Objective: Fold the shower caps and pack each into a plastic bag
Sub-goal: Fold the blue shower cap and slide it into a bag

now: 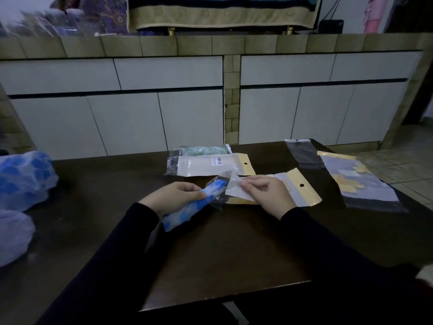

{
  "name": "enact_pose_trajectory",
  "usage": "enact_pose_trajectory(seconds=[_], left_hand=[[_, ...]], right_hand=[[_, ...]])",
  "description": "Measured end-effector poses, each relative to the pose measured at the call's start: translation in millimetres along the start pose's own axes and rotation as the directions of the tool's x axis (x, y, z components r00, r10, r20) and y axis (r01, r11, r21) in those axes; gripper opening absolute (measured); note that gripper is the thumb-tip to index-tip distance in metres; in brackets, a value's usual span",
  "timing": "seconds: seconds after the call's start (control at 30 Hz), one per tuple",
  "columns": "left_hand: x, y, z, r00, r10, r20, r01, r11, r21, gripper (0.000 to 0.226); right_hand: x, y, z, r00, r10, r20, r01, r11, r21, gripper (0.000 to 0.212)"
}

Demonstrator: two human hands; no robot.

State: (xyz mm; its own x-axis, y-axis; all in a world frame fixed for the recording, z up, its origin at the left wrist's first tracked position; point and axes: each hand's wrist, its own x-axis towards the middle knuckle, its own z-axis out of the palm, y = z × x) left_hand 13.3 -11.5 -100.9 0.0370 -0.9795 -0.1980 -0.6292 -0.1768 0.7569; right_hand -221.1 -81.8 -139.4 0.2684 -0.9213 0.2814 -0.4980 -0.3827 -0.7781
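From the head camera, your left hand (174, 195) is curled round a folded blue-and-white shower cap (194, 205), rolled into a long strip whose far end sits at the mouth of a plastic bag (276, 191). Your right hand (262, 191) pinches the open flap of that bag, which lies flat on the dark desk (210, 249) with its yellow header strip pointing away to the right. Just beyond the hands lie two packed bags (210, 164), one showing white, one green behind it (the green one partly hidden). To the right, near the desk's edge, rests a loose pile of empty bags (356, 184). At the far left sit unfolded shower caps (23, 179), the upper one blue-patterned, the lower one pale.
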Motion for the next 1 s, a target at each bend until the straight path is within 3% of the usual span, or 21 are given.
enact_pose_trajectory(seconds=[0.1,0.2,0.3,0.4,0.5,0.57,0.67,0.83,0.9,1.0], left_hand=[[0.1,3.7,0.1,1.0,-0.004,-0.029,0.006,0.997,0.072,0.016],[0.9,16.3,4.3,0.973,0.189,-0.132,-0.123,0.91,0.397,0.009],[4.3,32.7,12.1,0.93,0.357,-0.089,-0.259,0.809,0.528,0.016],[10.9,34.7,13.1,0.953,0.302,-0.034,-0.265,0.88,0.395,0.006],[10.7,25.5,3.6,0.979,0.201,-0.029,-0.186,0.947,0.262,0.024],[6.2,19.8,-4.4,0.985,0.17,-0.004,-0.163,0.947,0.276,0.028],[5.4,14.2,-5.2,0.98,0.171,-0.098,-0.138,0.951,0.278,0.021],[11.1,14.6,25.4,0.959,0.241,-0.146,-0.233,0.97,0.067,0.012],[10.1,13.4,21.7,0.944,0.237,-0.227,-0.247,0.969,-0.016,0.012],[6.1,2.0,4.8,0.943,0.152,-0.297,-0.158,0.987,0.006,0.016]], right_hand=[[-1.4,-3.1,-1.3,0.999,-0.05,0.02,0.051,0.998,-0.033,0.031],[-3.0,-7.3,2.4,0.982,-0.137,0.129,0.156,0.976,-0.154,0.03],[-6.2,-12.1,6.3,0.962,-0.171,0.214,0.201,0.971,-0.13,0.031],[-7.1,-10.9,2.7,0.971,-0.122,0.204,0.148,0.982,-0.116,0.034],[-6.9,-9.0,0.8,0.98,-0.063,0.188,0.087,0.989,-0.122,0.038],[-6.2,-9.0,2.5,0.983,-0.054,0.178,0.08,0.987,-0.142,0.04],[-6.9,-10.6,4.0,0.98,-0.03,0.197,0.065,0.983,-0.174,0.042],[-8.9,-16.1,8.6,0.968,-0.077,0.238,0.147,0.946,-0.29,0.04],[-8.8,-17.3,8.7,0.974,-0.083,0.209,0.154,0.922,-0.354,0.039],[-7.6,-16.3,6.3,0.981,-0.079,0.175,0.136,0.929,-0.344,0.037]])
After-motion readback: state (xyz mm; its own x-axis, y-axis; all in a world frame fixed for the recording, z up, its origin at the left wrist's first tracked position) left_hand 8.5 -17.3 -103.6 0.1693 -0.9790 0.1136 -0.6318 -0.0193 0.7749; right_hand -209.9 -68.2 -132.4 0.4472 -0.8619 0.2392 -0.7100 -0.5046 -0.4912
